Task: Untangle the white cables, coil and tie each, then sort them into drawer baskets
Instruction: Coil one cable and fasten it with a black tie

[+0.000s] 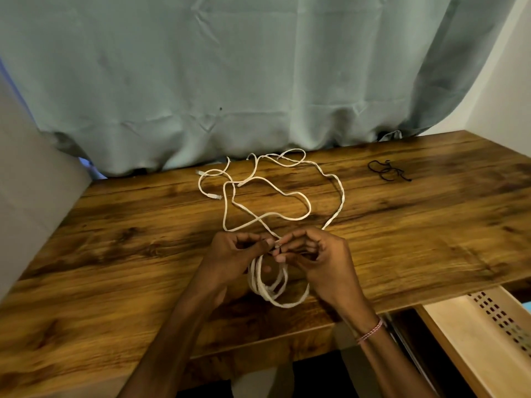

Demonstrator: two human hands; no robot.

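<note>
Your left hand [238,254] and right hand [321,259], fingers curled, pinch the white cable [258,282] near the bench's [115,254] front edge; loose loops trail toward the back edge. Black ties [386,169] lie back right. The drawer [471,326] sits open under the front right corner.

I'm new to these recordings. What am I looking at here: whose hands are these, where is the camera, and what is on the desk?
There is no machine here. A person works with two bare hands, and the single picture comes from a wide-angle camera worn on their head, looking forward and down. The left hand and the right hand both pinch a thin white cable, part of it wound into loops that hang below the fingers. The rest of the white cabling lies in loose, crossing loops on the brown wooden table, in front of a grey-green curtain. A small bunch of thin black strings, probably ties, lies farther right. At lower right a pale drawer stands open.
</note>
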